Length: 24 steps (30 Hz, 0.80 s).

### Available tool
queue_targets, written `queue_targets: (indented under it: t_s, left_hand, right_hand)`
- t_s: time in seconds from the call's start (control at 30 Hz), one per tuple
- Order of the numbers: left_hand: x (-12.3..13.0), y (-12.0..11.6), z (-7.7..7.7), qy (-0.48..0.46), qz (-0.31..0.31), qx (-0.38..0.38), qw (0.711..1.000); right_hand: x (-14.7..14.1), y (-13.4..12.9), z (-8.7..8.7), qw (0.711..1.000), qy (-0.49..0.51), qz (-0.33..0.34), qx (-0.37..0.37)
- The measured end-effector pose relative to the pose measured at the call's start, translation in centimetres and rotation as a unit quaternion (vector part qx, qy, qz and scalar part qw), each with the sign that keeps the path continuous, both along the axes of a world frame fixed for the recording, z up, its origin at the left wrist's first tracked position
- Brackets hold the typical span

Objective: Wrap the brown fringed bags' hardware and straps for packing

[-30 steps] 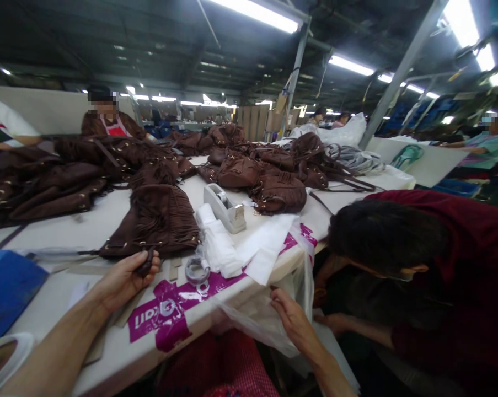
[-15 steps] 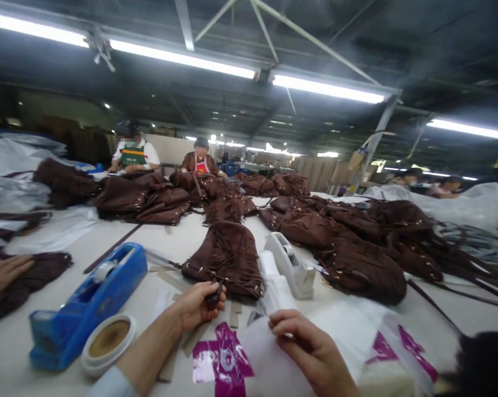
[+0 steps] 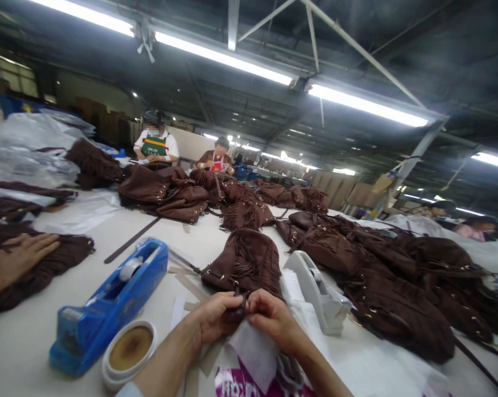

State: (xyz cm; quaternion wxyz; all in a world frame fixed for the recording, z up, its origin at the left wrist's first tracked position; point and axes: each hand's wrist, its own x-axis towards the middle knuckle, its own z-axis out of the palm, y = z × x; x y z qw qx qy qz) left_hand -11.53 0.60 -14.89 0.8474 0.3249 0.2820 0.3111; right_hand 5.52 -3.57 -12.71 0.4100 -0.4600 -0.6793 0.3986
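Note:
In front of me on the table lies a dark brown fringed bag (image 3: pixel 244 256) with gold eyelets along its near edge. My left hand (image 3: pixel 213 318) is closed around a small dark brown strap end (image 3: pixel 237 310) at that edge. Close against it, my right hand (image 3: pixel 276 320) pinches a thin white sheet (image 3: pixel 255 353), which hangs below the fingers. The fingertips of both hands meet at the strap end and partly hide it. Under the sheet is clear plastic with purple print (image 3: pixel 236 383).
A blue tape dispenser (image 3: pixel 108 309) and a tape roll (image 3: pixel 130 347) stand left, a grey tape dispenser (image 3: pixel 319 292) right. Brown bags (image 3: pixel 397 309) pile up right and behind. Another person's hand (image 3: pixel 21 259) rests on brown fringe at far left. Two people work across the table.
My right hand has moved up and left with the white sheet to meet my left hand at the strap end. The view has shifted, so the scene sits further right.

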Motion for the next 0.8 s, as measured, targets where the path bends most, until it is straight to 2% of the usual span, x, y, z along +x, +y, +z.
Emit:
queue_targets:
  t_s: [0.1,0.2,0.3,0.4,0.5,0.6,0.67,0.8]
  left_hand:
    - [-0.1,-0.2,0.6,-0.005,0.001,0.031,1.000]
    - [-0.1,-0.4,0.9,0.001,-0.004,0.047,0.999]
    - [0.0,-0.5,0.9,0.012,0.007,0.057,0.998]
    - [-0.1,-0.5,0.8,0.029,0.011,0.061,0.998]
    - [-0.2,-0.4,0.8,0.060,0.013,0.069,0.996]
    - [-0.3,-0.2,0.8,0.111,0.024,0.097,0.989]
    - [-0.5,0.0,0.7,0.153,0.036,0.121,0.980]
    - [-1.1,0.4,0.4,0.217,0.061,0.156,0.962]
  right_hand:
    - [0.1,0.0,0.3,0.995,0.086,0.030,-0.035]
    - [0.0,0.1,0.4,0.995,0.083,0.023,-0.047]
    - [-0.8,-0.1,0.2,0.997,-0.030,-0.063,0.014]
    - [-1.4,-1.2,-0.2,0.981,-0.106,-0.158,0.044]
    - [-1.3,-2.7,-0.8,0.977,-0.048,-0.198,-0.058]
    - [-0.7,-3.4,-1.3,0.971,0.020,-0.193,-0.138]
    - [-0.6,-3.2,-1.3,0.971,0.022,-0.204,-0.125]
    - [-1.4,-2.1,-1.1,0.962,-0.050,-0.264,-0.042]
